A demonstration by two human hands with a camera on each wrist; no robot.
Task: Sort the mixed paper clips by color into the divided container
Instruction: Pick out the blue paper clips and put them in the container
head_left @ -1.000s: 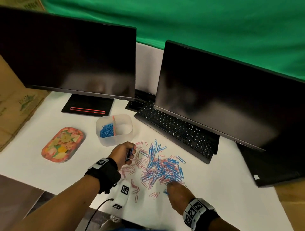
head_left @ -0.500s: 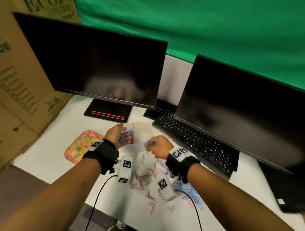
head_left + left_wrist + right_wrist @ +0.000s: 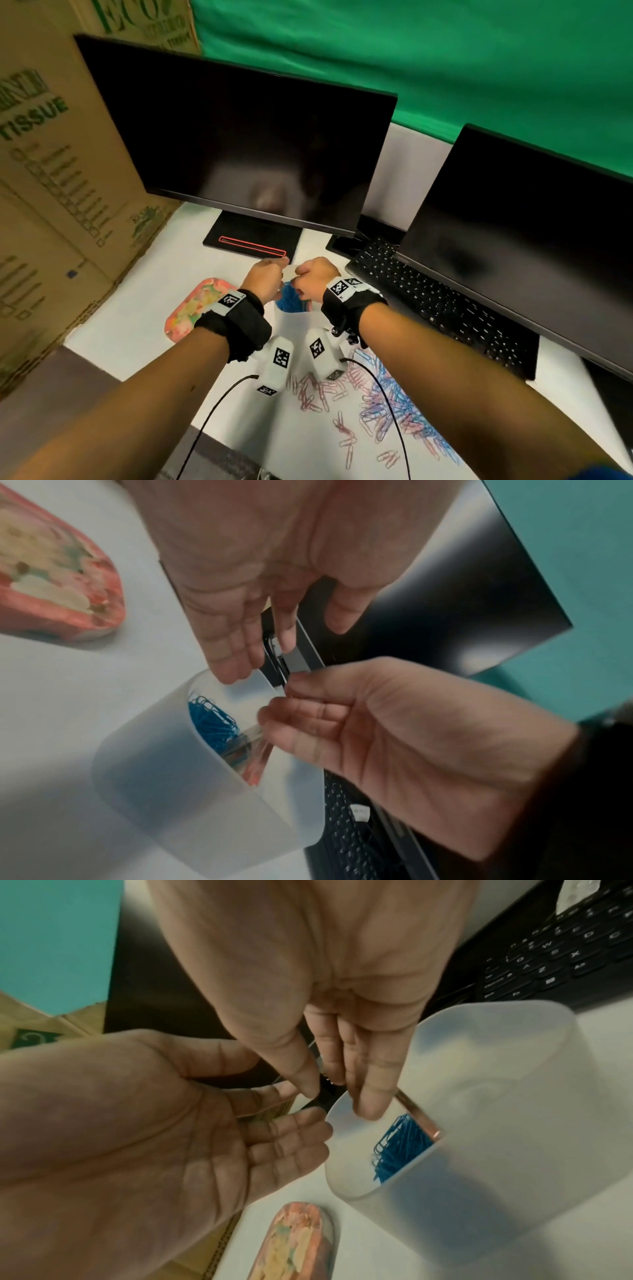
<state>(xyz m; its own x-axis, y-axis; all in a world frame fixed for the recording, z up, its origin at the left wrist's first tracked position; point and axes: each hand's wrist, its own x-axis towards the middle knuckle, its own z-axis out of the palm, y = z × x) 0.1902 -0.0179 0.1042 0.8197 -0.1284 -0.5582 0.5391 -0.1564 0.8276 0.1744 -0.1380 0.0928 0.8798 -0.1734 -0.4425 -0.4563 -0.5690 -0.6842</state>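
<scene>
The translucent white divided container [image 3: 164, 777] [image 3: 479, 1123] stands on the white table. Blue clips [image 3: 215, 723] [image 3: 397, 1148] [image 3: 291, 303] lie in one compartment beside the clear divider. Both hands hover over its rim. My left hand [image 3: 265, 279] [image 3: 260, 656] has its fingers stretched down, and I see no clip in them. My right hand [image 3: 313, 279] [image 3: 339, 1099] is close beside it, fingers loosely extended over the blue compartment, also without a visible clip. The mixed pile of blue and pink clips [image 3: 387, 401] lies nearer to me, under my right forearm.
A floral oval tray [image 3: 195, 308] lies left of the container. A black keyboard [image 3: 438, 305] and two dark monitors [image 3: 239, 144] stand behind and to the right. Cardboard boxes [image 3: 51, 171] close off the left. Wrist-camera cables [image 3: 212, 418] trail over the table's front edge.
Both hands left the clip pile and came together over the container. The blue clips pinched in them half a second ago no longer show in the fingers.
</scene>
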